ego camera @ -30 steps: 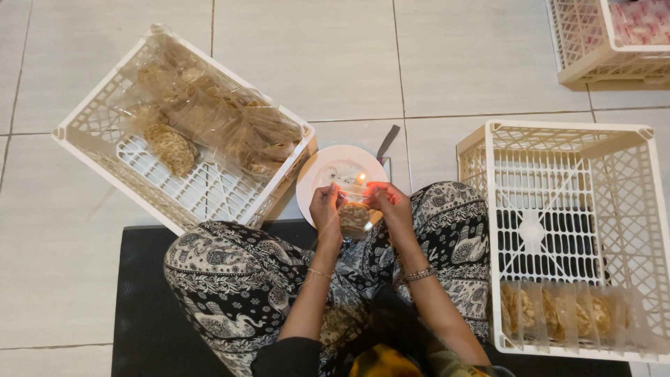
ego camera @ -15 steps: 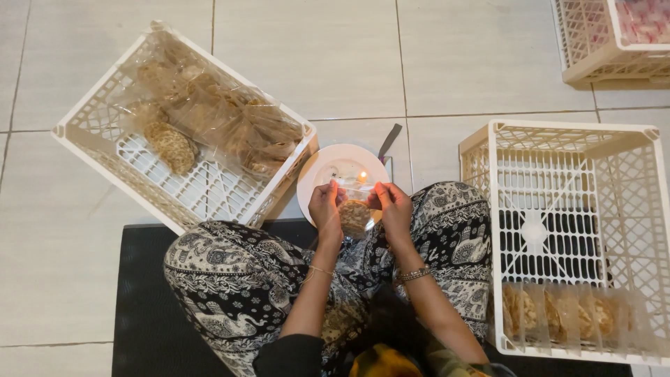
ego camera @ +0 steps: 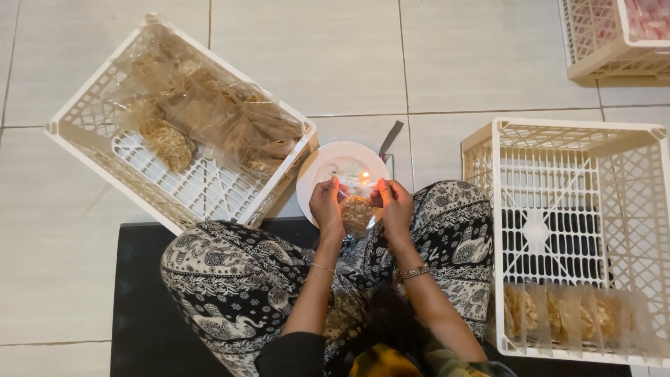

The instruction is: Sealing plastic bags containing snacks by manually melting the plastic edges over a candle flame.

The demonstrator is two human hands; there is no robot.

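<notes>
Both hands hold a small clear plastic bag with a round brown cracker [ego camera: 357, 213] inside, over a white plate [ego camera: 321, 167] on the floor. My left hand [ego camera: 326, 206] pinches the bag's left top edge and my right hand [ego camera: 394, 206] pinches the right top edge. A small candle flame [ego camera: 363, 176] burns on the plate just above the bag's top. I sit cross-legged in patterned trousers on a black mat [ego camera: 139, 279].
A white plastic crate [ego camera: 77, 139] at the left holds several bagged crackers. Another white crate [ego camera: 628, 139] at the right has a row of bagged crackers along its near side. A third crate [ego camera: 593, 63] stands at the far right. A dark knife [ego camera: 392, 138] lies beyond the plate.
My hands have drawn the bag's top edge slightly along the flame; they stay over the plate. Nothing else moved.
</notes>
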